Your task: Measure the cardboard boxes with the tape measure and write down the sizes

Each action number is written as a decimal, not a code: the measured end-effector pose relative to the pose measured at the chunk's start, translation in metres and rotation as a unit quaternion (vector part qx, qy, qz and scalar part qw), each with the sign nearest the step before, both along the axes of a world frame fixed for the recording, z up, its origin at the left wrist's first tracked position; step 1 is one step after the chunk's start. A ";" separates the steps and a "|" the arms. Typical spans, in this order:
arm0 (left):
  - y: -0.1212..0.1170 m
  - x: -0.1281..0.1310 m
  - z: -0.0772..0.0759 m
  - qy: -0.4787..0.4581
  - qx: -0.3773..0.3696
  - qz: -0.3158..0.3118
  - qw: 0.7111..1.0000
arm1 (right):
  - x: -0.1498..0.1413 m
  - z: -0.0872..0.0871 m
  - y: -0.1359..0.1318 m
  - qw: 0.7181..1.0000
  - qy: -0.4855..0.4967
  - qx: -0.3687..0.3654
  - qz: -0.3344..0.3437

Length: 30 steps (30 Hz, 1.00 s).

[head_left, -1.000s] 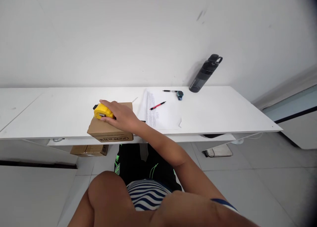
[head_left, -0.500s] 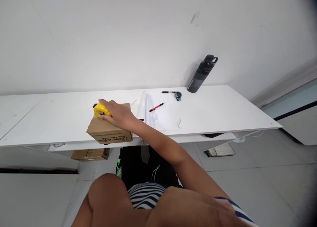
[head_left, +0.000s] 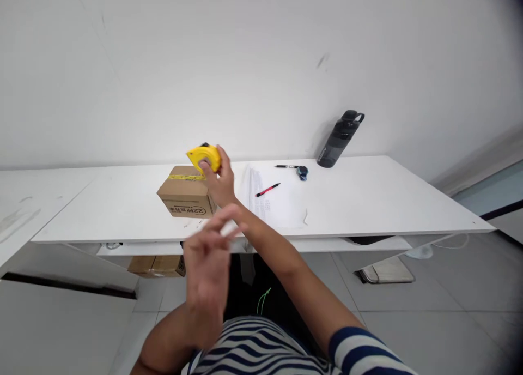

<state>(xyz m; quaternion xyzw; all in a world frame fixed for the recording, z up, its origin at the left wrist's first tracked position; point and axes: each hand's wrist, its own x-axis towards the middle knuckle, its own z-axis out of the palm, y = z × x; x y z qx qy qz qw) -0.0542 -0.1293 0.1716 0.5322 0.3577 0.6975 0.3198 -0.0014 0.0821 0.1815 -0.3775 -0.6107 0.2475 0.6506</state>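
Observation:
My right hand [head_left: 220, 181] is closed around a yellow tape measure [head_left: 204, 157], raised just above the right back part of a cardboard box [head_left: 183, 192]. The box sits on the white desk, dark printing on its front side. A narrow yellow strip [head_left: 186, 177] runs across its top; whether it is the measure's blade or packing tape I cannot tell. My left hand [head_left: 208, 266] is in front of the desk, blurred by motion, fingers apart and seemingly holding nothing. It covers part of the desk edge and lies nearer to me than the right forearm.
Right of the box, papers [head_left: 286, 206] lie on the desk [head_left: 368, 200] with a red-and-black pen [head_left: 267, 189]. Behind are a black pen [head_left: 286, 166] and a dark wristwatch [head_left: 302, 172]. A dark bottle [head_left: 341, 139] stands near the wall. Another carton [head_left: 157, 266] is below the desk.
My right hand has lifted the tape measure off the box top and moved it right and back. My left hand has come up into view. The camera view has shifted slightly.

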 end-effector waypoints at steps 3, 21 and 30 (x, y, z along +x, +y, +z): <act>0.074 -0.001 -0.006 -0.002 0.012 0.069 0.998 | 0.022 -0.025 -0.059 0.990 0.134 -0.008 -0.046; 0.145 0.025 -0.095 0.418 -0.177 -0.180 0.873 | 0.231 -0.081 0.057 0.762 -0.585 -0.242 -0.135; 0.147 0.025 -0.097 0.423 -0.196 -0.186 0.865 | 0.217 -0.102 0.026 0.808 -0.531 -0.200 -0.157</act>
